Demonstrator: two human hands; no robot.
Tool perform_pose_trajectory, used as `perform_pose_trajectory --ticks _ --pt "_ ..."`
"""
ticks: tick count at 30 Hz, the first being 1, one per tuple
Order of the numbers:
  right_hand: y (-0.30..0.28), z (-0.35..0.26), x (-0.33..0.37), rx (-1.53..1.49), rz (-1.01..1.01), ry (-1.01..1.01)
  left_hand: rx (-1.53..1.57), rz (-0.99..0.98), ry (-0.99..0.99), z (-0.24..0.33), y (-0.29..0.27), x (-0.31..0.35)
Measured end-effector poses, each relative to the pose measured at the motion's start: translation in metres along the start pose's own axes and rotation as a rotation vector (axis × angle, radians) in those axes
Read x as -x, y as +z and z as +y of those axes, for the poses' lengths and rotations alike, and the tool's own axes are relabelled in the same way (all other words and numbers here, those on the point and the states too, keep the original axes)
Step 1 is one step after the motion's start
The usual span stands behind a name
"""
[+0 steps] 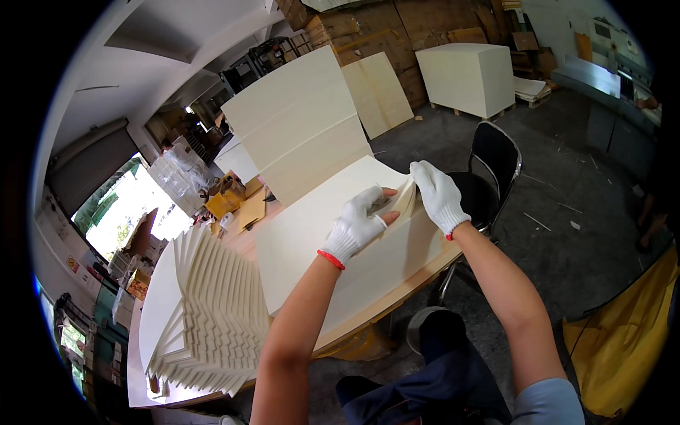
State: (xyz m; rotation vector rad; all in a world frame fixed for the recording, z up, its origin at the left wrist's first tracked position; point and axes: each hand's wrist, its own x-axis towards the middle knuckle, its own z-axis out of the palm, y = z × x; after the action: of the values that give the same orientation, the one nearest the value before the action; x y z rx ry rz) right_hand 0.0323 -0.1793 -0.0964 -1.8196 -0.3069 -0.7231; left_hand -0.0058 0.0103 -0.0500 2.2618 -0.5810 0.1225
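Observation:
A stack of large white paper sheets (pixel 304 227) lies on the table in front of me. My left hand (pixel 354 225), in a white knitted glove with a red cuff, rests on the stack near its right side. Its thumb and a fingertip are bare and spread apart next to the lifted sheets. At the far right corner, my right hand (pixel 440 198), gloved the same way, has its fingers closed on the sheets. There the upper sheets bend up and gaps show between them. Left of this stack, many white sheets (pixel 212 312) lie fanned out in stepped, zigzag layers.
The table's wooden edge (pixel 375 306) runs below the stack. Large pale boards (pixel 297 120) stand tall behind it. A black chair (pixel 497 159) is on the right, with a tall sheet stack (pixel 464 81) beyond. Yellow cloth (pixel 623 333) hangs at lower right. Another person (pixel 168 147) is far left.

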Motion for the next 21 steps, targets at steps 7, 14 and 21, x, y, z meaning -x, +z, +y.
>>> perform_pose_trajectory --ticks 7,14,21 --pt "0.001 0.002 0.001 0.033 0.025 -0.034 0.131 0.038 0.028 -0.003 -0.001 0.001" --pt "0.001 0.002 0.001 0.172 -0.022 -0.055 -0.156 0.016 0.01 0.009 -0.002 0.006" --pt "0.001 0.001 0.003 0.121 -0.009 -0.03 -0.074 0.035 -0.011 0.012 0.001 0.005"
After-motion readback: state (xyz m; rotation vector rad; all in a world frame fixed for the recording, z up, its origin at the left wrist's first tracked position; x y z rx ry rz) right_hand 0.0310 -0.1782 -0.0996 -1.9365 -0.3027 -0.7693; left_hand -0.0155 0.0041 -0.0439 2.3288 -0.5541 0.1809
